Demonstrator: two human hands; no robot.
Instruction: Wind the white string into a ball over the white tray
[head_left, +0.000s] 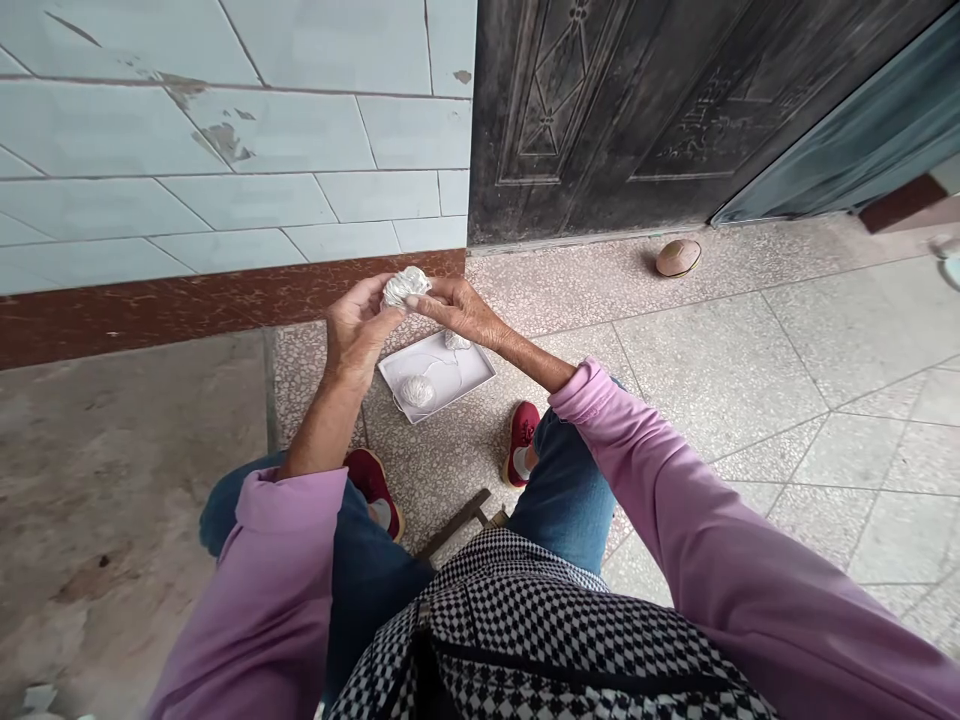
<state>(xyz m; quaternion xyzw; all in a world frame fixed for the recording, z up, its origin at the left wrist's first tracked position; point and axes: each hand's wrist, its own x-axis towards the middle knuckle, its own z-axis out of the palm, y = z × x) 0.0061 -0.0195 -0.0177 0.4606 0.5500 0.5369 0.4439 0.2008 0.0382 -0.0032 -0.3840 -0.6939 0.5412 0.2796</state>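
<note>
Both my hands hold a bunched white yarn piece (406, 287) up in front of me, above the floor. My left hand (360, 325) has its fingers behind the piece and its thumb pressed on the near side. From the other side, my right hand (461, 308) pinches its right edge between thumb and fingers. Below them a shallow white tray (469, 375) lies on the floor. A ball of white yarn (417, 391) sits in its near left part, and a second white ball (456, 340) is partly hidden behind my right hand. Thin strands run across the tray.
A tiled wall (300, 130) with a brown base stands ahead, beside a dark carved door (600, 110). A round pinkish object (678, 258) lies on the floor near the door. My red shoes (523, 430) flank a wooden stool part (457, 522) between my legs.
</note>
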